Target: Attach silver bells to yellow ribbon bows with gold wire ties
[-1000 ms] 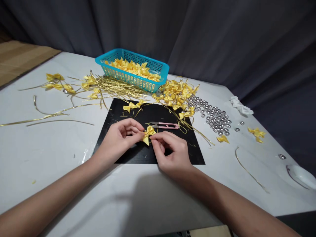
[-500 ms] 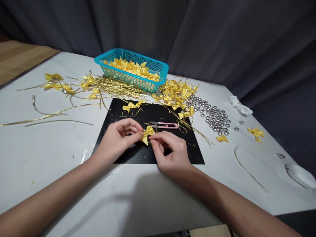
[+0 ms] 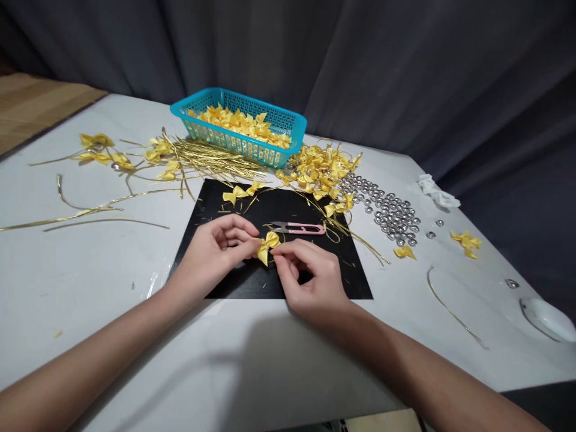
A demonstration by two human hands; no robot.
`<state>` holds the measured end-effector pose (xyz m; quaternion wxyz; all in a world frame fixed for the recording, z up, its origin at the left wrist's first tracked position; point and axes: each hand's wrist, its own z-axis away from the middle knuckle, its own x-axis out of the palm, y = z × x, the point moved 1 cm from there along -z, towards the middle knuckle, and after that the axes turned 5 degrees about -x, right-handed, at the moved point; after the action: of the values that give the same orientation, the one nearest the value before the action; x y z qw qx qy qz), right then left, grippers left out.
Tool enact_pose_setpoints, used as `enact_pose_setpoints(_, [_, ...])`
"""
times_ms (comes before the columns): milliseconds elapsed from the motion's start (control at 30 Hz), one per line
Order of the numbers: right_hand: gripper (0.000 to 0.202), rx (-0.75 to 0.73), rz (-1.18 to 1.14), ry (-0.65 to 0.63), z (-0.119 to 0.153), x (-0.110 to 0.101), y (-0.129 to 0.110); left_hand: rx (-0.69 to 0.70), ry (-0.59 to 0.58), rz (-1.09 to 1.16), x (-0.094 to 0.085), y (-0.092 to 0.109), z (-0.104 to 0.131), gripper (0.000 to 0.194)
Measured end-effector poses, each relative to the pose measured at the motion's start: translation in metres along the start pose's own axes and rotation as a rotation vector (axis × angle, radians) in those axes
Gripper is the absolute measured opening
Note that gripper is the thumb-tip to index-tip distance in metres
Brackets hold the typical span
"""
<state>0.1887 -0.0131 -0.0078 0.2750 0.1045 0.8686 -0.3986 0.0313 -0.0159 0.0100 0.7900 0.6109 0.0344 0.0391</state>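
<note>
Over the black mat (image 3: 243, 282), a yellow ribbon bow (image 3: 269, 245) is held between my two hands. My left hand (image 3: 225, 246) pinches the bow's left side between thumb and index finger. At the bow's right edge, the thumb and index finger of my right hand (image 3: 312, 270) are pressed together; a thin gold cord shows by these fingertips, though the grip point itself is tiny. Just beyond the bow lie pink-handled thread snips (image 3: 301, 228). Two more yellow bows (image 3: 243, 192) rest on the mat's far part.
A teal basket (image 3: 238, 141) of yellow bows stands at the back, with gold cords (image 3: 211, 159) before it. Right of it are a pile of corded bows (image 3: 321, 168) and many silver beads (image 3: 396, 217). A white object (image 3: 546, 320) sits at the right edge.
The bow has turned slightly between my fingers, its loops now facing up more openly. Both hands stay in nearly the same place.
</note>
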Motion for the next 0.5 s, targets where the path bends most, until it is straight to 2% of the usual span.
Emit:
enact_pose_setpoints(267, [0.014,-0.040,0.001,-0.012,-0.0015,-0.0007,-0.0001,-0.044,-0.021,0.062,-0.0026,-0.0054,-0.0037,0.019])
enact_pose_setpoints(500, [0.018,-0.167,0.085,-0.039,0.0009,-0.0017,0.0006,-0.053,-0.065,0.088,-0.0013,-0.0035,-0.0035,0.023])
